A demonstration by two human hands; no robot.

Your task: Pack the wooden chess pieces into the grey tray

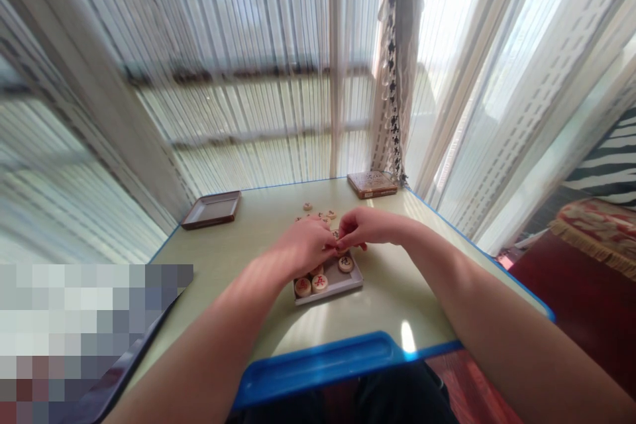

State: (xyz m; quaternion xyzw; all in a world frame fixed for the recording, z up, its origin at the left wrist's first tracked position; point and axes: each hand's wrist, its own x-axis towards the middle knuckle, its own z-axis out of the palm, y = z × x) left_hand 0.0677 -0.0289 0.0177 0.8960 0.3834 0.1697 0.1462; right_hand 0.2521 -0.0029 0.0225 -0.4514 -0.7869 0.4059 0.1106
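A shallow box tray (330,293) on the table holds round wooden Chinese chess pieces. Two red-marked ones, a left piece (303,287) and a right piece (320,284), lie at its near left; a dark-marked piece (345,264) lies at its right. My left hand (309,245) arches over the tray's left part with fingers drawn together; what they hold, if anything, is hidden. Close against it, my right hand (360,226) has thumb and fingers closed round the edge of another Chinese chess piece (336,235). The hands cover the tray's far part.
Beyond my hands lie several loose chess pieces, one red-marked piece (307,206) farthest off. An open box lid (212,209) lies at the far left, and a closed brown box (372,184) at the far right. The pale table (263,212) has a blue edge; curtains hang behind it.
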